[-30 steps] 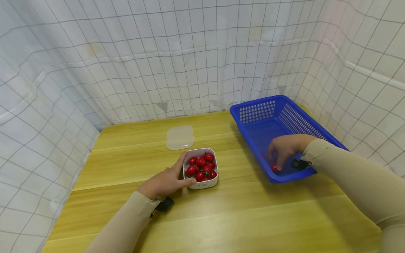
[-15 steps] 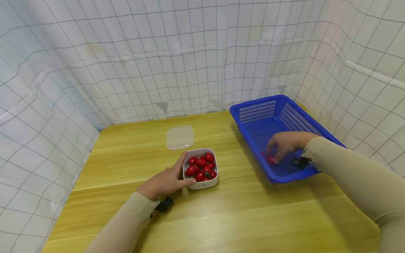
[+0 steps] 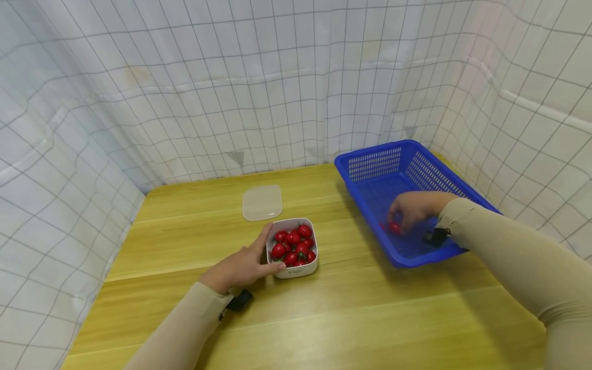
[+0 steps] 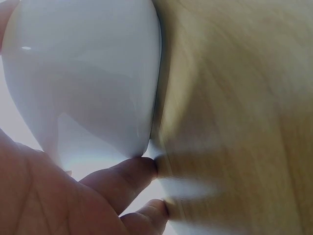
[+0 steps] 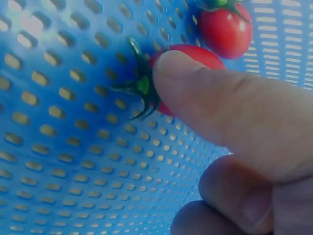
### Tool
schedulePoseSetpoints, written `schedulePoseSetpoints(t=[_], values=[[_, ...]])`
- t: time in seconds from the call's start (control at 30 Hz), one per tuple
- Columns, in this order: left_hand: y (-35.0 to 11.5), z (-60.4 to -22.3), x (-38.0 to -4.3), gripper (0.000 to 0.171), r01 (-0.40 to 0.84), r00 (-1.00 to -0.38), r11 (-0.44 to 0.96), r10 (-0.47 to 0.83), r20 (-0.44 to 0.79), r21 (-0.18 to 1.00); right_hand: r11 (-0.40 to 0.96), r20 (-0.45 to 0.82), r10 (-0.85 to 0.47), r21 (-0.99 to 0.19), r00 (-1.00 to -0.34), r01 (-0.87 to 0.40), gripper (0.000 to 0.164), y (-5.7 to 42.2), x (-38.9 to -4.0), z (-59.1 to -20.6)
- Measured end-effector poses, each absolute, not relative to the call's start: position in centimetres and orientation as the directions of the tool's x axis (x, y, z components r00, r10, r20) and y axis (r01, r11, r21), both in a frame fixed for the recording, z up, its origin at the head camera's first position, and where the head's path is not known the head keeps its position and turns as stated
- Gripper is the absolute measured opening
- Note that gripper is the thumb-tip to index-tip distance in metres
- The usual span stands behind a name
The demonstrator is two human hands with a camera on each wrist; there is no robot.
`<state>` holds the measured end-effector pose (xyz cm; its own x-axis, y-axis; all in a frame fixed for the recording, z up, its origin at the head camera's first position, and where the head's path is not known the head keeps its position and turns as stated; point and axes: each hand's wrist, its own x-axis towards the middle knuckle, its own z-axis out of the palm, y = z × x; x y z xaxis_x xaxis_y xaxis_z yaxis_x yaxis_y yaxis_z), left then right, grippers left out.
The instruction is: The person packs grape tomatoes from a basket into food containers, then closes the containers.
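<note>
At the table's middle, my left hand (image 3: pixel 240 264) holds a small white square container (image 3: pixel 297 273) by its left side, thumb along the front. Red cherry tomatoes (image 3: pixel 293 238) with green stems fill it. In the left wrist view, fingertips (image 4: pixel 142 169) touch the container's smooth wall (image 4: pixel 93 83). To the right, my right hand (image 3: pixel 418 205) reaches into a blue plastic basket (image 3: pixel 367 213) and pinches a cherry tomato (image 3: pixel 395 228). The right wrist view has the thumb (image 5: pixel 195 93) over this tomato, its green stem sticking out. Another cherry tomato (image 5: pixel 227 32) lies just beyond it.
A flat translucent lid (image 3: pixel 262 202) lies on the wooden table (image 3: pixel 324 318) behind the container. White grid-patterned sheeting (image 3: pixel 259 92) encloses the table at the back and sides. The basket's raised rim stands around my right hand.
Inside the basket, my right hand and the cherry tomato have shifted slightly away from the near corner, toward the back. My left hand and the container have stayed in place.
</note>
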<state>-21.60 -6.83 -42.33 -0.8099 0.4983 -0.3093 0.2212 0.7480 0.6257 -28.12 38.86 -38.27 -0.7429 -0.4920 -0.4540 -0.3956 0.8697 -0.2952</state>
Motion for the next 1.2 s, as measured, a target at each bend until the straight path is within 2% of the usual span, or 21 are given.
schedulePoseSetpoints(t=[0.43, 0.73, 1.2], values=[[-6.8, -42.7, -21.6, 0.114, 0.217, -0.813, 0.744, 0.496, -0.305, 0.631, 0.863, -0.438, -0.496, -0.343, -0.750, -0.370, 0.031, 38.7, -29.6, -39.0], [-6.8, -42.7, -21.7, 0.115, 0.213, -0.818, 0.744, 0.490, -0.301, 0.633, 0.870, -0.429, -0.484, -0.332, -0.763, -0.364, 0.038, 39.1, -30.7, -39.3], [-6.9, -42.8, -21.7, 0.115, 0.225, -0.817, 0.748, 0.494, -0.298, 0.624, 0.877, -0.461, -0.455, -0.380, -0.762, -0.294, 0.035, 39.5, -31.1, -40.0]])
